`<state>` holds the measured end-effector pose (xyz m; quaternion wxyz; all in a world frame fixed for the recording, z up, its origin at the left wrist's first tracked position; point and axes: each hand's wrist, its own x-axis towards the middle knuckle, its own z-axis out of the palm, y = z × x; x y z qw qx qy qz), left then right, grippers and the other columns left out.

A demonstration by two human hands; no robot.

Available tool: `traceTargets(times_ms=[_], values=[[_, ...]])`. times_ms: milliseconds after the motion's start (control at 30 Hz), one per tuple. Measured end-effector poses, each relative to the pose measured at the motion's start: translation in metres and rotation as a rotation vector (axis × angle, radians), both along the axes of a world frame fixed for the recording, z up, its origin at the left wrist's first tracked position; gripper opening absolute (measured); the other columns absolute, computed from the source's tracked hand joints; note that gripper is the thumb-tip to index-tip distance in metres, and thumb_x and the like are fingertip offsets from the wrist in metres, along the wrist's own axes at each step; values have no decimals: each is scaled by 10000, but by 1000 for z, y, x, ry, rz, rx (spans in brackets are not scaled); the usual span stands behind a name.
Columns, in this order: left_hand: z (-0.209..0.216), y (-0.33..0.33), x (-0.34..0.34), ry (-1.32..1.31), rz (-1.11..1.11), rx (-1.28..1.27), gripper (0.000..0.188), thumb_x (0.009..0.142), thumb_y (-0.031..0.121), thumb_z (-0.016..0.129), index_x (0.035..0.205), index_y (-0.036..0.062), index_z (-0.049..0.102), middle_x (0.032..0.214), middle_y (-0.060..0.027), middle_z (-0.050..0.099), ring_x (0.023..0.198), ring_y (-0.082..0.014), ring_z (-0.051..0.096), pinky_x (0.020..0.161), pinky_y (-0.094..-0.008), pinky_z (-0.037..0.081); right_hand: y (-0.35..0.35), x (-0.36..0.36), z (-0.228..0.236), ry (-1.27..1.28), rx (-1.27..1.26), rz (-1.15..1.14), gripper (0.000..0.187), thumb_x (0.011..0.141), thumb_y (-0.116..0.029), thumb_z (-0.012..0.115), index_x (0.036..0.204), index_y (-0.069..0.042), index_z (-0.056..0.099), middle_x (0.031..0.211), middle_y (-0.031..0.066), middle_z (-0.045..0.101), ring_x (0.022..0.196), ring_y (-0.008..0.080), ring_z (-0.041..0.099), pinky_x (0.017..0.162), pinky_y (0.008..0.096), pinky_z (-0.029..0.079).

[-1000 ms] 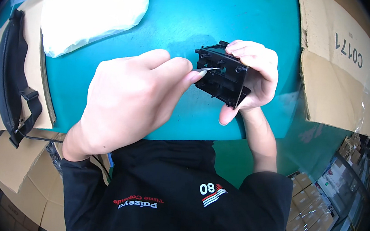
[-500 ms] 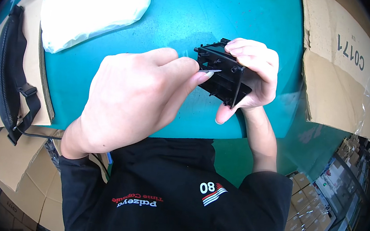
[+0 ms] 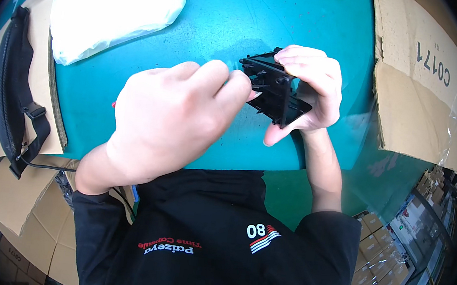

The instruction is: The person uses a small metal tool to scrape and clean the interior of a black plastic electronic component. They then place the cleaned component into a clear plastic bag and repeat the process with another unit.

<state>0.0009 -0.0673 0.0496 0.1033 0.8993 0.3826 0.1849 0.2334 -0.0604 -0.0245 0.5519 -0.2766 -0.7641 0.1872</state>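
My right hand [image 3: 315, 87] grips a black plastic frame [image 3: 272, 72], an open box-like part with small pegs and ribs, above the table. Its fingers lie over the far edge and its thumb is underneath at the near side. My left hand [image 3: 175, 115] is closed in a pinch on a small knife [image 3: 258, 85], its thin pointed blade reaching into the open side of the frame. A red bit of what looks like the knife's rear end [image 3: 114, 105] shows behind the hand. The fist hides most of the handle, and where the tip touches cannot be seen.
A white plastic-wrapped bundle [image 3: 117, 11] lies at the far left of the green table [image 3: 226, 8]. A black strap pouch [image 3: 15, 81] sits on cardboard at the left. An open carton [image 3: 419, 79] stands at the right, with stacked boxes [image 3: 375, 258] beyond.
My left fist has turned, and the blade shows less against the frame. The red end has come into sight behind the fist. The frame has tilted slightly in my right hand.
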Motion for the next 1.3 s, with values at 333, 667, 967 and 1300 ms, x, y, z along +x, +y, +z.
traceTargets(times_ms=[333, 667, 967, 1300], values=[[-9, 5, 2, 3, 38, 252, 192, 817, 236, 778, 952, 130, 691, 730, -14, 415, 609, -153, 481, 531, -306, 388, 4, 15, 10, -238, 139, 6, 987, 581, -700, 835, 1147, 71, 591, 1036, 167, 638, 926, 324, 686, 812, 451, 610], [-39, 24, 4, -444, -23, -88, 291, 863, 163, 786, 1131, 62, 738, 756, -54, 529, 611, -172, 532, 545, -298, 440, -11, 0, -6, 1007, -1226, 6, 1065, 825, -896, 423, 1398, -4, 520, 1256, 225, 652, 1106, 340, 680, 927, 487, 598], [-53, 19, 14, -407, -51, -54, 305, 829, 246, 809, 1104, 137, 737, 746, -13, 539, 590, -161, 557, 504, -309, 454, -16, 0, -12, 1160, -1422, 255, 913, 912, -808, 452, 1363, -19, 539, 1244, 235, 640, 1116, 339, 677, 905, 484, 608], [-42, 20, 12, -367, -99, -50, 289, 811, 100, 819, 1075, 11, 741, 705, -69, 571, 578, -202, 560, 512, -320, 434, -17, -9, -1, 1025, -1443, 118, 853, 930, -784, 452, 1333, -39, 554, 1245, 218, 647, 1107, 314, 683, 908, 474, 614]])
